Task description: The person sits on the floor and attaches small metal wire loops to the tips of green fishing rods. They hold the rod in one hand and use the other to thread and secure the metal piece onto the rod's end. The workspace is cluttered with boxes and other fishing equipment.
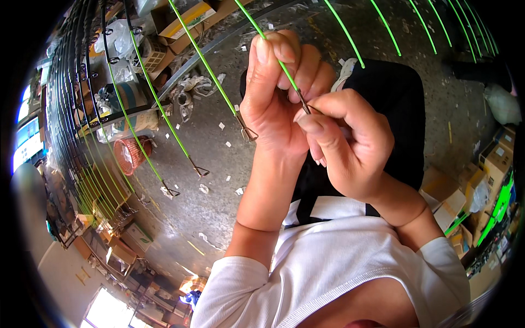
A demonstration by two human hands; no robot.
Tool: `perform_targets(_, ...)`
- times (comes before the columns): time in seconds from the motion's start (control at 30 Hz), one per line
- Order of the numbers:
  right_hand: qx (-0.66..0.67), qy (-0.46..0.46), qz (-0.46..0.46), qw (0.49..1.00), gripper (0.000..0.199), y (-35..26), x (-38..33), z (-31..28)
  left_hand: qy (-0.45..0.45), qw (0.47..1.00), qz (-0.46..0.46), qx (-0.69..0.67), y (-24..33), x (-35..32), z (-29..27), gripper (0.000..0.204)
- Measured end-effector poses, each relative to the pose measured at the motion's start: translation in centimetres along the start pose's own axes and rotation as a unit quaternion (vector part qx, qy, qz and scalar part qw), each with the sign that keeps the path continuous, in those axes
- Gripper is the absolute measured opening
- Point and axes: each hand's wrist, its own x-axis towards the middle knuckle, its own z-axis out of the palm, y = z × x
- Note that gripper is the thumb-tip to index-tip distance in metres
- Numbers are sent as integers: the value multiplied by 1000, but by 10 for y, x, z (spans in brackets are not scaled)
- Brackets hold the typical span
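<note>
A thin green rod (pixel 257 30) with a dark metal tip runs down from the top into my hands. My left hand (pixel 273 93) wraps its fingers around the rod near that end. Against it, my right hand (pixel 350 145) pinches the dark metal tip (pixel 304 105) between thumb and forefinger. Two more green rods (pixel 205 63) hang to the left, ending in small wire guide loops (pixel 249 133). The very end of the held rod is hidden by my fingers.
Several more green rods (pixel 415 27) fan across the top right. A rack of dark rods (pixel 82 82) stands on the left. The concrete floor (pixel 213 180) carries paper scraps, a red basket (pixel 129 154) and cardboard boxes (pixel 492 164) at the right.
</note>
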Motion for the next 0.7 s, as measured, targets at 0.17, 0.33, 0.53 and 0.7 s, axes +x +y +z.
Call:
perform_targets(0.17,59,3,41,997,13,9,3,2,74,996,-1,49,1,-1,1,23)
perform_targets(0.33,162,32,56,985,18,11,2,2,157,987,-24,-5,4,-4,-2,35)
perform_targets(0.53,-92,-6,14,996,17,20,-9,-17,193,977,-48,-76,-1,-21,-12,49)
perform_targets(0.7,-229,-61,-35,971,28,22,-9,-25,236,970,-49,-21,-14,-31,-5,47)
